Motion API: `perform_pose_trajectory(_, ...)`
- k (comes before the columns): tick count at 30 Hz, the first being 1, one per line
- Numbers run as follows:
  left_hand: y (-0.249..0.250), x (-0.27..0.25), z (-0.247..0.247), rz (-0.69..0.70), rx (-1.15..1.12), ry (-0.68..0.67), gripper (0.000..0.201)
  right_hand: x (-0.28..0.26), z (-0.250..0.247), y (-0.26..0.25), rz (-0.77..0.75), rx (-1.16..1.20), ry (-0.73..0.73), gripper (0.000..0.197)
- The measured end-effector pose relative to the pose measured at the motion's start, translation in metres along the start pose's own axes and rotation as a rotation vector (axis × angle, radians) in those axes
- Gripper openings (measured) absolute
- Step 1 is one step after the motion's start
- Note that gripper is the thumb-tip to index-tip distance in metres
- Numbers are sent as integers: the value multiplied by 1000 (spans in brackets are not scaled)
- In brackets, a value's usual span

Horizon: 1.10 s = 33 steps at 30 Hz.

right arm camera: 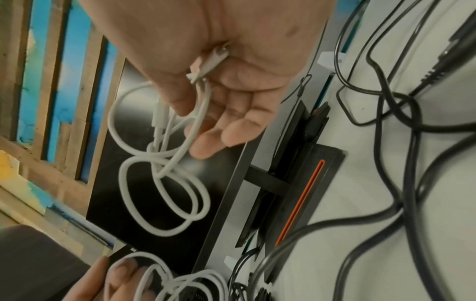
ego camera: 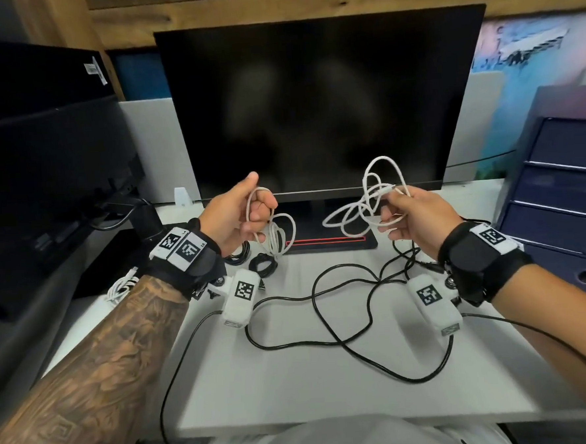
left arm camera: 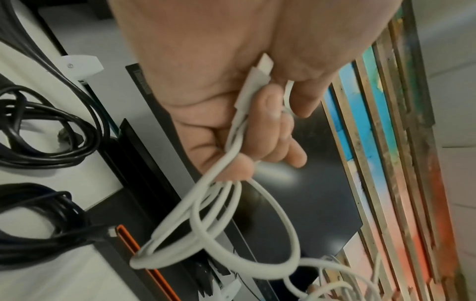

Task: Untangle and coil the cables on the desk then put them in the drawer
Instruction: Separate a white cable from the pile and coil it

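My left hand (ego camera: 259,206) is raised in front of the monitor and grips a white cable (ego camera: 278,233) whose loops hang from the fist. In the left wrist view its fingers (left arm camera: 270,126) curl round the strands (left arm camera: 219,224), with a white plug (left arm camera: 257,81) against the palm. My right hand (ego camera: 392,209) holds a second, tangled bunch of white cable (ego camera: 369,203) at the same height. The right wrist view shows a plug (right arm camera: 211,61) pinched under the thumb and knotted loops (right arm camera: 165,183) dangling. I cannot tell whether the two bunches are joined.
A long black cable (ego camera: 342,321) sprawls in loops over the white desk (ego camera: 295,393). Small black coils (ego camera: 263,263) lie by the monitor base (ego camera: 323,242), and a white coil (ego camera: 120,284) sits at the left. A blue drawer unit (ego camera: 557,185) stands at the right.
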<state>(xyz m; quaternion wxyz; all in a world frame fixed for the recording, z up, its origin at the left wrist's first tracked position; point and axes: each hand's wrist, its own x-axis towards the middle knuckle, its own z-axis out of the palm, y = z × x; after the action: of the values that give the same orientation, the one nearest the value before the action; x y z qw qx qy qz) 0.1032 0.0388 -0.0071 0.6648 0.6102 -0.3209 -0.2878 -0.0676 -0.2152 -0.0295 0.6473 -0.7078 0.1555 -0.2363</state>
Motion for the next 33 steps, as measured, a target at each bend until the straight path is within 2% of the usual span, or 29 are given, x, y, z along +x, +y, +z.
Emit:
perform_pose_trajectory(6,-2,0,-12,-21,98,-22,46,-7,14,-3,46,95,-37,11)
perform_pose_trajectory(12,10,-4,-14,18,268,65,42,-13,24,-6,74,162,-102,8)
perform_pose_trajectory(15,14,-5,-19,19,312,92,43,-15,26,-7,84,157,-116,13)
perform_pose_trajectory(20,13,-8,-31,-70,434,128,42,-16,28,-6,98,140,-131,14)
perform_pose_trajectory(25,9,-9,-35,-138,773,199,34,-15,30,-4,92,88,-146,10)
perform_pose_trajectory(33,-23,-5,-41,-417,1163,77,25,-14,31,-3,93,66,-145,12)
